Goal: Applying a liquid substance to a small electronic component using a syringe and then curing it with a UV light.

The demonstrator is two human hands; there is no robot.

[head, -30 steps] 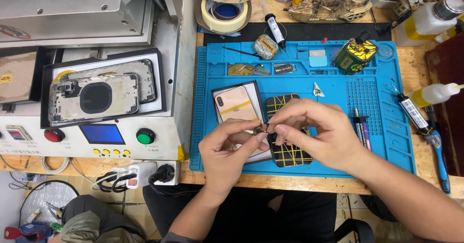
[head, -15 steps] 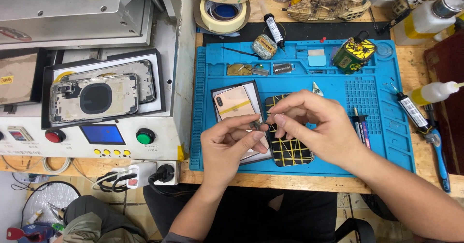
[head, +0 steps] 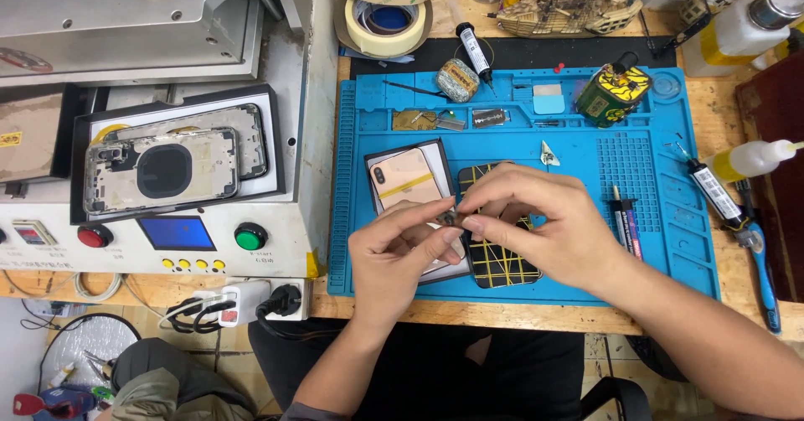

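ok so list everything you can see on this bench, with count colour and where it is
small part: 1, dark, pinched between both hands' fingertips
phone: 1, gold back, on a white sheet, blue mat centre
pad: 1, black with yellow lines, under the right hand
work mat: 1, blue, on the wooden bench
phone frames: 2, grey metal, on the machine at left
machine: 1, white, with red button, green button and blue screen
tape rolls: stacked, beige and yellow, above the mat
small tin: 1, green and yellow, mat top right
squeeze bottle: 1, clear with yellow liquid, right edge
left hand: 1, holds the part
right hand: 1, holds the part
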